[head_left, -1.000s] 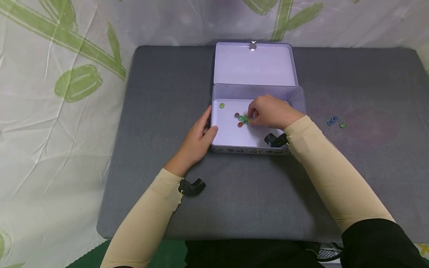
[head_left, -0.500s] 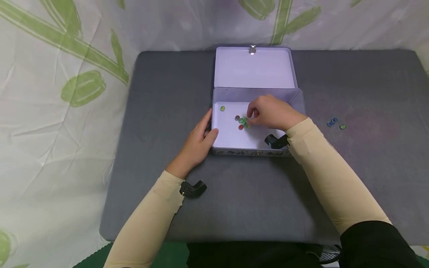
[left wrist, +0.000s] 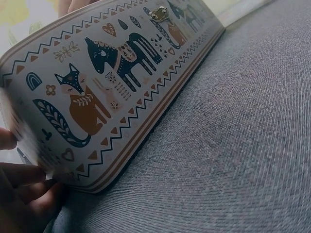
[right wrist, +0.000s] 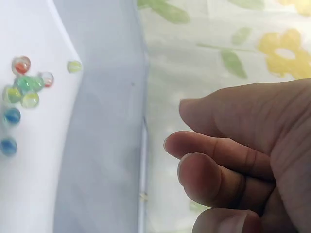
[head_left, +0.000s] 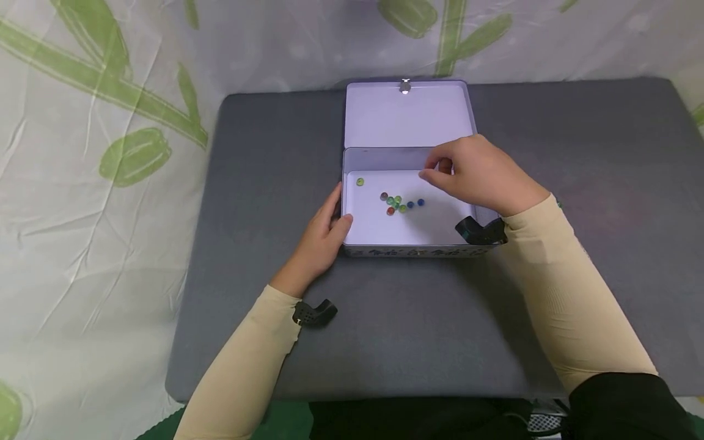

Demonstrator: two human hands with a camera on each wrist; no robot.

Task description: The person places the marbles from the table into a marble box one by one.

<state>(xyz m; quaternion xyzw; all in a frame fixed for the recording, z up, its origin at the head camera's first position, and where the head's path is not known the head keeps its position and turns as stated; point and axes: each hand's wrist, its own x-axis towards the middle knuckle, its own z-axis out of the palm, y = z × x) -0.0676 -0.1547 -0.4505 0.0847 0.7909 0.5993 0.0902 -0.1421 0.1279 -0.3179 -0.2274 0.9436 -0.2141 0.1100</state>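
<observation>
A tin box (head_left: 379, 233) with white insides stands on the table, its hinged lid (head_left: 409, 116) laid back. Several glass marbles lie on its floor: a cluster with a red marble (head_left: 390, 211) and green ones, two blue marbles (head_left: 420, 201) beside it, and a lone yellow-green marble (head_left: 360, 182) near the back left corner. My left hand (head_left: 319, 241) rests against the box's left end, thumb at the rim, fingers along the outside wall. My right hand (head_left: 484, 174) hovers over the box's right part, fingers loosely bent, nothing between thumb and fingertips (right wrist: 197, 177).
The grey table (head_left: 264, 153) carries the box near its middle. A metal latch (head_left: 405, 87) sits on the lid's far edge. Folk-art animals such as a fox (left wrist: 82, 102) decorate the front wall. A patterned curtain (head_left: 275, 43) hangs behind. My right forearm (head_left: 566, 287) crosses the table's right side.
My right hand has lifted away from the marbles toward the back right, uncovering two blue marbles beside the cluster. The marbles on the table at right are now mostly behind my forearm. Left hand unchanged.
</observation>
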